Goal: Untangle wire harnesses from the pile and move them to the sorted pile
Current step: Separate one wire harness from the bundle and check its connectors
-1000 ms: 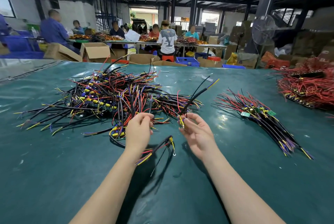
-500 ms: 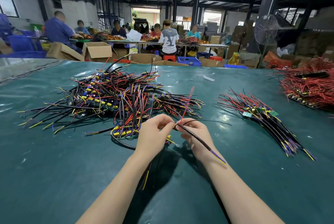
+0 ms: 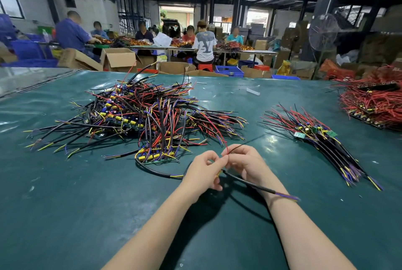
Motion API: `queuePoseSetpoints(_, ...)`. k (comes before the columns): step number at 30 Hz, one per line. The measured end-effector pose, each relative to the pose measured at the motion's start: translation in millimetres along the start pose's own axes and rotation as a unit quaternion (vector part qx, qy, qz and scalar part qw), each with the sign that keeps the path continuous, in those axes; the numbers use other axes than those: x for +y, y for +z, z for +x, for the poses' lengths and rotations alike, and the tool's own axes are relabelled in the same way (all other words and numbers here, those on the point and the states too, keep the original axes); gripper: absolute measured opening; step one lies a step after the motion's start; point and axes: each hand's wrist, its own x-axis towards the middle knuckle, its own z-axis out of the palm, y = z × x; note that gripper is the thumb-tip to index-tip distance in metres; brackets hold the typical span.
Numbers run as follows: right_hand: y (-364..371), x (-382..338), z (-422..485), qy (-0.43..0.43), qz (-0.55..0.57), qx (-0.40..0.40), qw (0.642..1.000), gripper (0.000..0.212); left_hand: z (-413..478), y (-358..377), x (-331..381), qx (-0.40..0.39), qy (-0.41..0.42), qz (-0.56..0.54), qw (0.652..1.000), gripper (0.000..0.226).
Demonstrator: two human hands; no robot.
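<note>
Wire harness (image 3: 250, 183), held just above the bench (image 3: 65, 215) between the two hands. The left hand (image 3: 203, 171) and right hand (image 3: 250, 164) both pinch it where their fingertips meet. Its black sheathed tail crosses the right wrist, and thin red and black leads rise from the pinch. Judged light, limp and springy, prone to snagging; best held at the sheath, not the fine leads. Tangled pile (image 3: 141, 117) lies beyond, left; sorted pile (image 3: 322, 139), right; red-wire heap (image 3: 374, 100), far right.
</note>
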Motion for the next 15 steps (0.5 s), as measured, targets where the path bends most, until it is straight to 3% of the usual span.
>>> queuePoseSetpoints(5, 10.2, -0.1, 3.8, -0.028, 0.059, 0.045, 0.997, 0.023, 1.7, -11.8, 0.2, 0.04, -0.001, -0.057, 0.998, 0.019)
queuePoseSetpoints(8, 16.6, 0.2, 4.9, -0.036, 0.087, 0.058, 0.994, 0.022, 2.9, -19.7, 4.0, -0.012, 0.002, -0.099, 0.995, 0.012)
queuePoseSetpoints(15, 27.0, 1.4, 4.8, -0.01, 0.196, 0.093, 0.976, 0.019, 2.3, -18.0, 9.9, -0.1, -0.058, -0.228, 0.967, 0.03)
